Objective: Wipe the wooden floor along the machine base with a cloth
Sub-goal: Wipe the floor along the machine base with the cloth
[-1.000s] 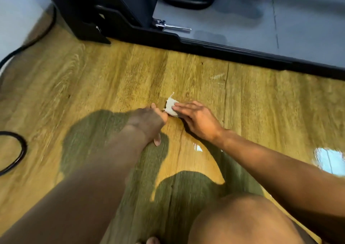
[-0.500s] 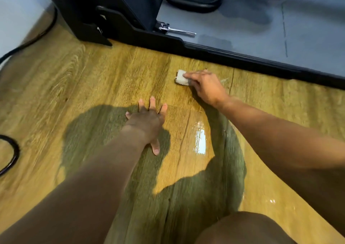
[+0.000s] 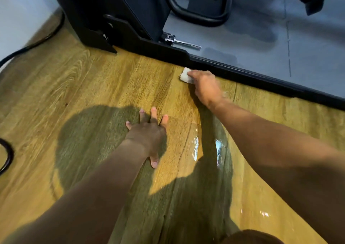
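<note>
The wooden floor (image 3: 104,79) shows bold grain and a glossy, wet-looking sheen. The cloth (image 3: 185,75) looks soft, white, matt. The machine base (image 3: 242,70) seems matt black plastic; its bolt (image 3: 183,42) is shiny metal.

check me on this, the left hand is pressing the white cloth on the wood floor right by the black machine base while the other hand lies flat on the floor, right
Not quite: the head view shows the right hand pressing the white cloth on the wood floor right by the black machine base. The left hand is the one that lies flat on the floor, fingers spread.
</note>
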`<state>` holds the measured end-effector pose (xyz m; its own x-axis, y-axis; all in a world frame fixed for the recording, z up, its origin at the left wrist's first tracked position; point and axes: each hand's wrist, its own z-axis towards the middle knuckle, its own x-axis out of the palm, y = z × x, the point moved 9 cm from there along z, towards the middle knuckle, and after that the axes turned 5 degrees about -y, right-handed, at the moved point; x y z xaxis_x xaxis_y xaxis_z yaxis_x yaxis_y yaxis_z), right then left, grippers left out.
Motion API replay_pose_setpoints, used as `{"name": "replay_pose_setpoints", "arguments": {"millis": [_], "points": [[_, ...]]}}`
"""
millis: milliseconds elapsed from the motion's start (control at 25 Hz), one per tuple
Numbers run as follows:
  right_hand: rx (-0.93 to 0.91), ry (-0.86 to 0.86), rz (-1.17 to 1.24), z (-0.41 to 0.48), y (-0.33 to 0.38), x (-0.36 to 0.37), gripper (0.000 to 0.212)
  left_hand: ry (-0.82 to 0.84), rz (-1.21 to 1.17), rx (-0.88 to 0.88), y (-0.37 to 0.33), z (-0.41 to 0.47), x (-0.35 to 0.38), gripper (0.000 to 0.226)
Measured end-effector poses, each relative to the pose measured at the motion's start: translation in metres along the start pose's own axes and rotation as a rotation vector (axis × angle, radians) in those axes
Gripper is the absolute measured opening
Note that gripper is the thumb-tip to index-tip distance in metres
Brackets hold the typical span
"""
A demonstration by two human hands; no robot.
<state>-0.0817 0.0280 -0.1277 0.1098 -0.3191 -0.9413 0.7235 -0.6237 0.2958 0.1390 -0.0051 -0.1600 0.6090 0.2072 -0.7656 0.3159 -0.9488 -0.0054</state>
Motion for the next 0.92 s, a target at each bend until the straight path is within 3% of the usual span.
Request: {"name": "replay_pose_setpoints", "arguments": {"millis": [80,160,200,360,560,640,760,920], "points": [[-0.165,0.075,-0.152,-0.008,0.03,0.021,0.054,-0.003,-0.002,-0.002,-0.001,0.0,-0.001,0.145],[-0.344,0.144,-0.088,-0.02,0.048,0.031,0.054,-0.001,0.013,-0.003,-0.002,0.001,0.0,0.145],[-0.348,0.153,-0.058,-0.014,0.046,0.028,0.05,-0.001,0.022,-0.003,-0.002,0.001,0.001,0.145],[-0.028,-0.004,-0.046,0.013,0.026,0.005,0.047,-0.028,0.023,0.021,-0.001,0.003,0.001,0.143],[-0.392,0.244,-0.024,-0.062,0.072,0.016,0.046,-0.068,0.008,0.05,0.004,0.001,0.006,0.144],[-0.35,0.295,-0.107,-0.03,0.066,0.007,0.039,-0.06,-0.005,0.054,0.01,0.001,0.009,0.145],[-0.142,0.313,-0.111,-0.035,0.076,0.01,0.04,-0.062,0.007,0.042,0.014,-0.004,0.004,0.144],[-0.414,0.417,0.029,-0.108,0.103,0.018,0.039,-0.129,0.02,0.026,0.047,-0.015,0.006,0.125]]}}
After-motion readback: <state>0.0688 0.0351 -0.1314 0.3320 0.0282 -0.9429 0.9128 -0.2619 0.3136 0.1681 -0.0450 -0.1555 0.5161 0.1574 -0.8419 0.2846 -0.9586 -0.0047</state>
